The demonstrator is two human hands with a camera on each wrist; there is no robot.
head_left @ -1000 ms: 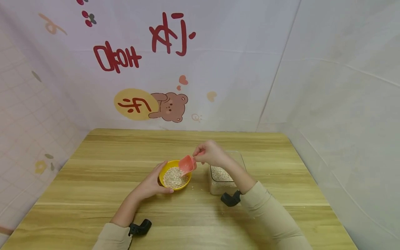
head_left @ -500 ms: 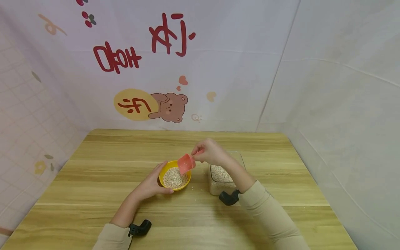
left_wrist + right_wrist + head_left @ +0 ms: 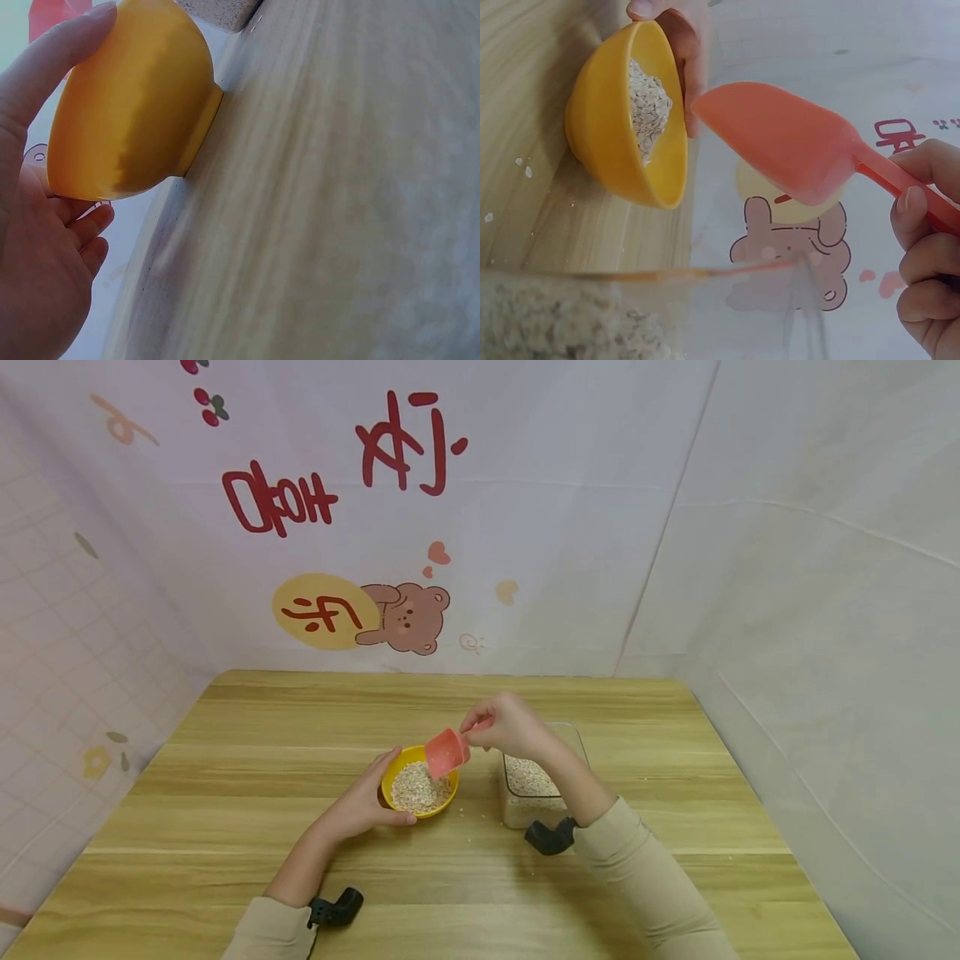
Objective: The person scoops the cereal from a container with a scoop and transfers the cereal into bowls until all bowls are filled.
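A yellow bowl (image 3: 388, 800) with oat flakes (image 3: 417, 788) in it stands on the wooden table. My left hand (image 3: 362, 803) grips the bowl from the left, thumb at the near side of the rim and fingers round the far side. My right hand (image 3: 504, 727) pinches the handle of a pink scoop (image 3: 444, 753), which hangs tilted, mouth down, above the bowl. In the right wrist view the scoop (image 3: 780, 139) appears apart from the bowl, and no flakes are falling from it. Under my right forearm is a clear container (image 3: 528, 810) of oat flakes.
Several stray flakes (image 3: 526, 171) lie on the table (image 3: 300, 710) between bowl and container. The container's wall (image 3: 727, 322) rises close to the right wrist camera. A printed cloth (image 3: 540, 527) hangs behind the table, with more cloth at both sides.
The scoop has tipped further down over the bowl and shifted slightly left, and flakes at its lip are gone from view. My left hand and the bowl have stayed in place.
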